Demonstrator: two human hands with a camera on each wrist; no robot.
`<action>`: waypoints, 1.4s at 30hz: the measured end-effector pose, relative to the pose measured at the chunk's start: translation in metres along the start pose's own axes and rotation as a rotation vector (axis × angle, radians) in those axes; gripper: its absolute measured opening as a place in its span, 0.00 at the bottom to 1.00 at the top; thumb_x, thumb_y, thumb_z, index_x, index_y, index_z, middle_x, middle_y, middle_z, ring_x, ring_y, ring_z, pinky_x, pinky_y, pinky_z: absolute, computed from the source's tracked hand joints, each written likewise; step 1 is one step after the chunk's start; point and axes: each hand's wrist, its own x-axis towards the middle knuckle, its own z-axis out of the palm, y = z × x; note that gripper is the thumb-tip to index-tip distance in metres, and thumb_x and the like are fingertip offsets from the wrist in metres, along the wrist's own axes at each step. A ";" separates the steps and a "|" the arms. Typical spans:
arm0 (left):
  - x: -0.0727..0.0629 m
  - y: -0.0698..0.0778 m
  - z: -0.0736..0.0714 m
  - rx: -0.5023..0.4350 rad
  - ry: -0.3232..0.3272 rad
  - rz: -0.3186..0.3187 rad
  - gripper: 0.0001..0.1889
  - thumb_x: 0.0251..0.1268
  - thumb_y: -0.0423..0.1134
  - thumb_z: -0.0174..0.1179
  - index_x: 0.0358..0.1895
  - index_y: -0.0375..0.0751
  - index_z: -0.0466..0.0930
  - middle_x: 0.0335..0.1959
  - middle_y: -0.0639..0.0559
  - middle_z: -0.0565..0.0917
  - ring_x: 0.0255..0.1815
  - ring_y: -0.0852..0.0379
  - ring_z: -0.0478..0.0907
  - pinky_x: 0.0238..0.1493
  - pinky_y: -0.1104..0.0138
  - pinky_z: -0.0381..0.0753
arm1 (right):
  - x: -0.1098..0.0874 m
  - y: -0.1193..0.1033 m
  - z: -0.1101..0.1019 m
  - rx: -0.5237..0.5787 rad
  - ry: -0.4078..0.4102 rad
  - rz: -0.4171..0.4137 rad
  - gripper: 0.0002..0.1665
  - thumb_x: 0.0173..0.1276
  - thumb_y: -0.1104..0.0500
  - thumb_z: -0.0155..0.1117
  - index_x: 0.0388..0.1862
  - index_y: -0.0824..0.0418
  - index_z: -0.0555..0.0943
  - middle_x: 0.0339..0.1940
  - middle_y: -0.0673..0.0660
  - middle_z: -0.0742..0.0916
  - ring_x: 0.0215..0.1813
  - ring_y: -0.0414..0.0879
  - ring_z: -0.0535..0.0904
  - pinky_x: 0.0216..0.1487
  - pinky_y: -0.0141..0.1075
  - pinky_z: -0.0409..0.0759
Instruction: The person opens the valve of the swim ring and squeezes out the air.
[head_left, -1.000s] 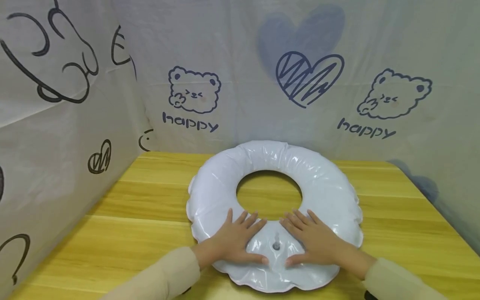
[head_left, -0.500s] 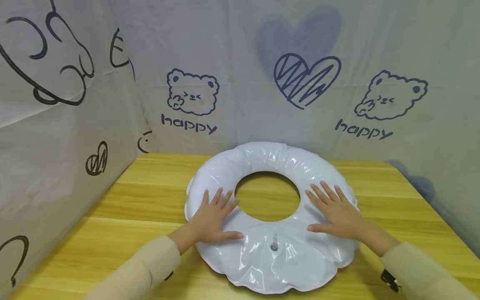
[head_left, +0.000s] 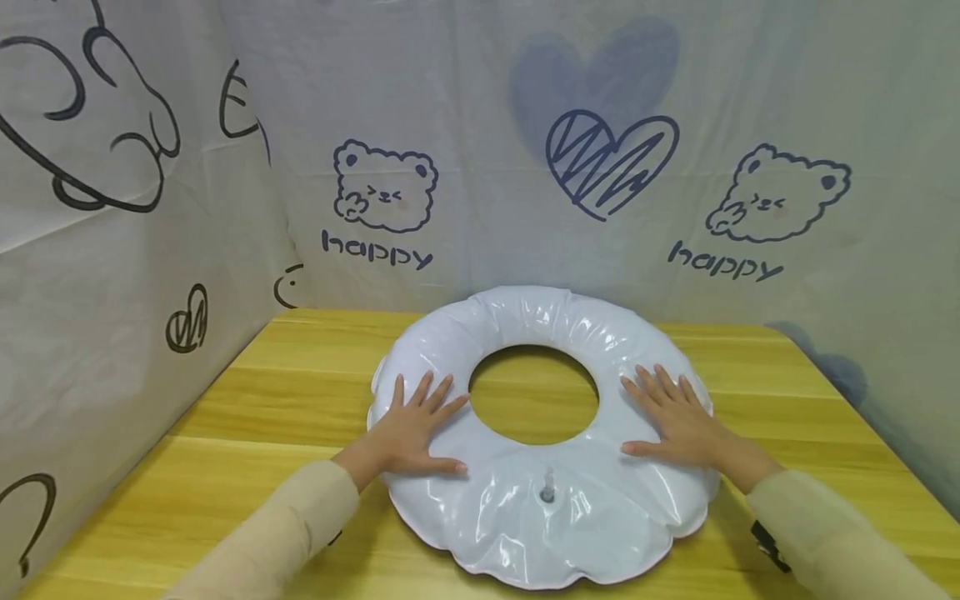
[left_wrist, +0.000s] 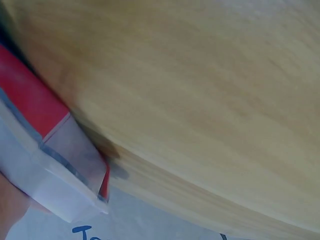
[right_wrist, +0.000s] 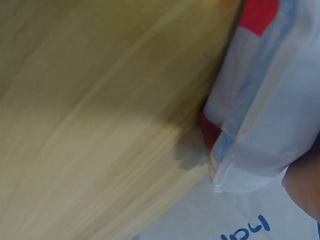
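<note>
An inflated white swim ring (head_left: pixel 517 475) lies flat on the wooden table, its near part creased and its outer seam wavy. A small clear valve (head_left: pixel 548 493) sits on the side nearest me. My left hand (head_left: pixel 412 435) rests on the ring's left side with fingers spread and thumb pointing inward. On the right side, my right hand (head_left: pixel 678 423) lies the same way, palm down. Both wrist views look along the ring's edge, where red and white panels show under the seam: the ring's edge (left_wrist: pixel 30 97) at left, and its white side (right_wrist: pixel 280 120) at right.
The wooden table (head_left: pixel 285 400) reaches back to a pale cloth (head_left: pixel 480 208) printed with bears, hearts and the word "happy". Another cloth side (head_left: pixel 120 275) stands along the left. Dark straps (head_left: pixel 768 546) show under the sleeves.
Both hands have slid apart from beside the valve, out to the ring's left and right sides. Over the last half second they shifted only slightly. The ring has stayed in place.
</note>
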 end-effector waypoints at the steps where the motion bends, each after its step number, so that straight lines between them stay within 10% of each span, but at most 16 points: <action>1: 0.000 0.000 0.000 0.014 -0.010 -0.005 0.51 0.50 0.77 0.45 0.72 0.47 0.53 0.74 0.36 0.48 0.73 0.30 0.39 0.63 0.32 0.32 | 0.000 0.001 0.002 -0.004 -0.005 0.002 0.56 0.56 0.32 0.58 0.73 0.63 0.53 0.75 0.70 0.50 0.74 0.69 0.37 0.68 0.64 0.31; 33: 0.004 -0.002 0.027 0.027 0.010 -0.029 0.48 0.53 0.79 0.36 0.73 0.53 0.51 0.75 0.43 0.49 0.73 0.31 0.42 0.61 0.29 0.34 | 0.008 0.004 0.021 0.091 -0.083 0.059 0.53 0.59 0.34 0.56 0.72 0.65 0.53 0.74 0.72 0.49 0.73 0.71 0.33 0.66 0.66 0.27; 42: 0.007 -0.002 0.025 0.063 -0.121 -0.101 0.46 0.54 0.77 0.38 0.73 0.54 0.50 0.76 0.46 0.47 0.75 0.35 0.37 0.62 0.31 0.33 | 0.013 0.004 0.021 0.090 -0.141 0.084 0.53 0.60 0.33 0.54 0.73 0.63 0.53 0.74 0.71 0.48 0.73 0.71 0.33 0.66 0.66 0.27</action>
